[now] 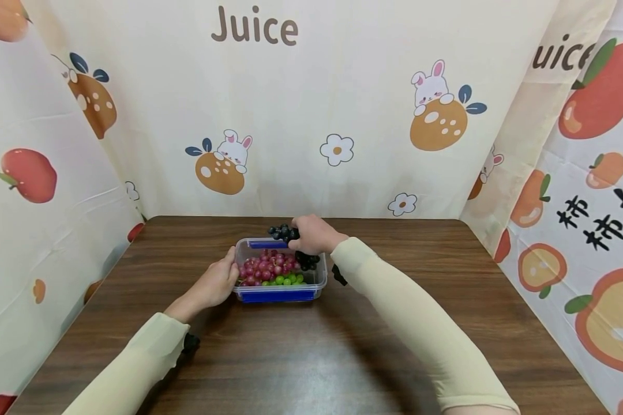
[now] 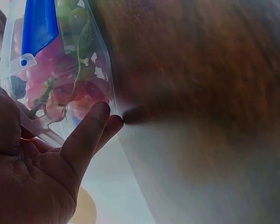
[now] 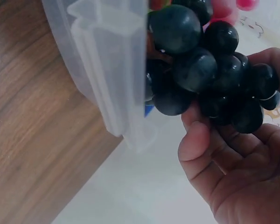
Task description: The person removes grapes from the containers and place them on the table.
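My right hand (image 1: 314, 235) grips black grapes (image 3: 196, 70) at the right end of a clear plastic container (image 1: 280, 289) on a dark wood-grain table (image 1: 270, 357), while my left hand (image 1: 219, 281) braces the opposite end, fingers mostly straight against the outer wall; whether the thumb hooks the rim I cannot tell. Red grapes (image 1: 267, 266) fill the container's left and middle, and green grapes (image 1: 288, 280) lie along the near side. By my reading, those two kinds are settled and the black is what remains: part hangs low in the right end, part sticks up by the far rim, my grip not yet released. The count: one container, two blue latches (image 1: 277, 296) on its long sides, three kinds of grapes. Berries overlap too much to tally, and my hand hides whether the black ones form one bunch or two.
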A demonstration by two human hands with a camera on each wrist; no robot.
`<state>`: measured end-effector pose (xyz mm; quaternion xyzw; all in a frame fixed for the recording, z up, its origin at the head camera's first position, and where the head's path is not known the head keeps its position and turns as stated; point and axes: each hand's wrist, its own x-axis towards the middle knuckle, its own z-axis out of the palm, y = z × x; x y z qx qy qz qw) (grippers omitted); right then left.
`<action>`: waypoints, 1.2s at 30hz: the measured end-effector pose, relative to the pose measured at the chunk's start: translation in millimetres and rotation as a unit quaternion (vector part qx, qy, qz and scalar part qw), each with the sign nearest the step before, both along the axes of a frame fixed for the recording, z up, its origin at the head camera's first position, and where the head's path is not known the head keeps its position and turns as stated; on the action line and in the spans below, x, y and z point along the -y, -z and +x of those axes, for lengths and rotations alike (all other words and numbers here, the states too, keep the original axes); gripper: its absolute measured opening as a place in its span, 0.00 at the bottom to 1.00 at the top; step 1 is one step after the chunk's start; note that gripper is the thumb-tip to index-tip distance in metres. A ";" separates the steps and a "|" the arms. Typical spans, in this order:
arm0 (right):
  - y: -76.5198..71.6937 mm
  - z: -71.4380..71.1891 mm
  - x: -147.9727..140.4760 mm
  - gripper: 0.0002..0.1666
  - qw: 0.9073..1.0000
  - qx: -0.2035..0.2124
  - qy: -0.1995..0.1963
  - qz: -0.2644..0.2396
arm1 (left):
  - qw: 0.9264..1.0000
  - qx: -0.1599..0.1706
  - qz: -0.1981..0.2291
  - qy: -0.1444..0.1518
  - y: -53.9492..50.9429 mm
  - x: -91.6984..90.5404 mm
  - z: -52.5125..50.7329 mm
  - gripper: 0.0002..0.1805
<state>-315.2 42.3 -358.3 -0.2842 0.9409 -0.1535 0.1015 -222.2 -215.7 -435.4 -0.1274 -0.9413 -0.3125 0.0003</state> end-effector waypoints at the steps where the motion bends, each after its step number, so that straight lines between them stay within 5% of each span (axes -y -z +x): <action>1: -1.4 0.0 -0.8 0.33 1.000 0.000 0.003 -0.005 | 1.000 0.001 0.001 0.000 0.2 0.0 -0.1 0.33; 8: -11.9 1.0 -6.9 0.33 0.999 0.001 0.024 -0.031 | 1.000 0.000 0.000 0.000 1.0 0.7 1.5 0.33; 14: -19.3 1.5 -15.8 0.16 0.997 -0.008 0.041 -0.065 | 1.000 0.005 -0.001 -0.002 1.0 1.1 3.3 0.33; 24: -34.0 -0.5 -35.6 0.12 0.993 -0.018 0.078 -0.081 | 1.000 -0.014 -0.012 0.003 0.3 -0.7 3.6 0.32; 36: -35.5 -2.5 -61.1 0.15 0.980 -0.014 0.176 -0.093 | 1.000 -0.010 -0.011 0.001 -1.1 -1.2 3.4 0.32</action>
